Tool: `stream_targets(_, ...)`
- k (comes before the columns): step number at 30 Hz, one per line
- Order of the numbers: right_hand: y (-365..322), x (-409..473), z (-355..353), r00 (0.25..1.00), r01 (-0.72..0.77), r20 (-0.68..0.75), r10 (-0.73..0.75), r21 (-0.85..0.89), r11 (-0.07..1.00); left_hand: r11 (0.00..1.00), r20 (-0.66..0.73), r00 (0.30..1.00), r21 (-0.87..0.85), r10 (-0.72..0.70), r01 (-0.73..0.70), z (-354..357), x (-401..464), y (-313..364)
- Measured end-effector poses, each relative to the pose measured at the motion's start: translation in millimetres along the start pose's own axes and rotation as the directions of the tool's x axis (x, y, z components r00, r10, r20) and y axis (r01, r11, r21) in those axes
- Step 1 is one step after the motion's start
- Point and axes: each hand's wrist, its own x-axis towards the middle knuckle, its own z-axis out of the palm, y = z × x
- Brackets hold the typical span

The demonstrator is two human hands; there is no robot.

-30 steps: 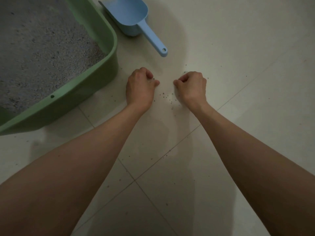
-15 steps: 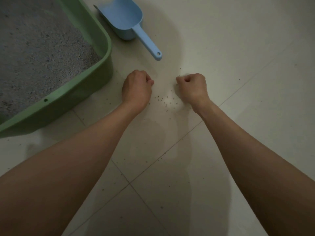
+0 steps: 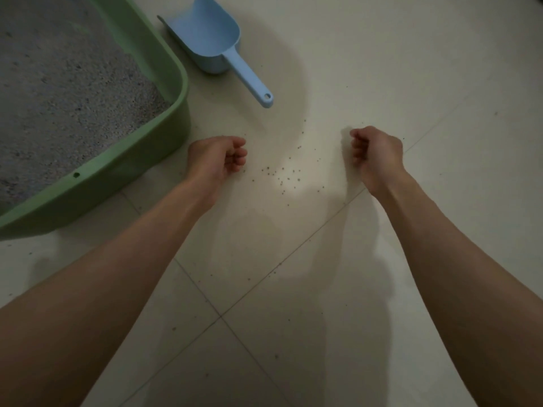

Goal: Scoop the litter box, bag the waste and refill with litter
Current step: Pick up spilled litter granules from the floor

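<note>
A green litter box [image 3: 164,133] holding grey litter [image 3: 58,92] fills the upper left. Beside its right corner a light blue scoop [image 3: 214,45] lies on the floor, handle pointing toward me. Several stray litter grains [image 3: 286,174] are scattered on the pale tile between my hands. My left hand [image 3: 217,157] hovers just right of the box's corner with its fingers curled into a fist, holding nothing I can see. My right hand [image 3: 374,152] is curled the same way, to the right of the grains. Neither hand touches the scoop.
Pale floor tiles with dark grout lines [image 3: 279,262] spread across the view. A few more grains lie along the grout nearer me. My forearms cast soft shadows on the floor.
My two fists were close together over the grains; they have moved apart, left hand toward the box, right hand to the right. The view shifted slightly.
</note>
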Motion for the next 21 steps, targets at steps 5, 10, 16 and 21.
stream_targets(5, 10, 1, 3, 0.966, 0.192, -0.025, -0.259, -0.604, 0.773, 0.931, -0.061, 0.991, 0.354, 0.118, -0.089, 1, 3, -2)
stream_targets(10, 6, 0, 13, 0.954, 0.223, 0.028, -0.299, -0.731, 0.645, 0.753, -0.066, 0.963, 0.638, 0.262, -0.162, -7, -1, -12)
stream_targets(16, 4, 2, 17, 0.945, 0.230, 0.038, -0.325, -0.784, 0.577, 0.563, 0.114, 0.919, 0.759, 0.378, -0.326, -14, -13, -23)
stream_targets(21, 4, -1, 19, 0.951, 0.230, 0.061, -0.303, -0.793, 0.563, 0.477, 0.172, 0.890, 0.792, 0.423, -0.380, -8, -20, -37)
